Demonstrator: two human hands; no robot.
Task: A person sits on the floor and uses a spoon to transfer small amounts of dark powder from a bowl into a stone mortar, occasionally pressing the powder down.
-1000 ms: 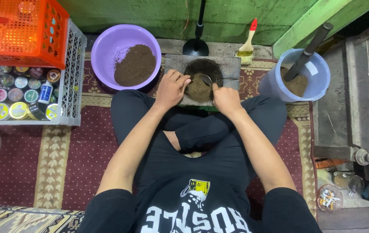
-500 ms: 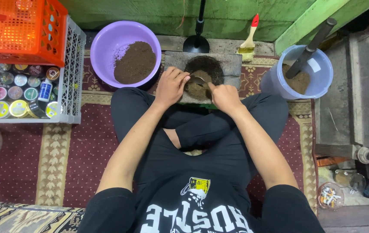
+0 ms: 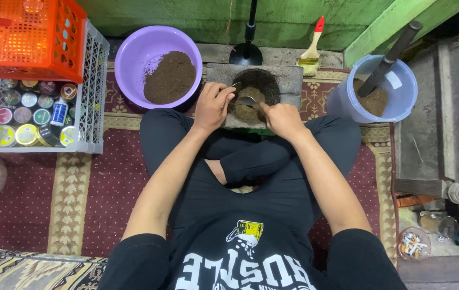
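Observation:
I sit cross-legged before a grey stone slab that carries a pile of dark brown powder. My right hand grips a metal spoon, and its bowl sits at the near edge of the pile. My left hand is closed around a small object at the slab's left end. The fingers hide most of that object, and the spoon's bowl lies just beside it.
A purple basin with brown powder is at back left. A blue bucket with a dark stick is at right. A white crate of tins sits under an orange crate. A red-handled brush and black stand base lie behind the slab.
Both hands stay over the slab. The spoon in my right hand has shifted slightly left, closer to my left hand.

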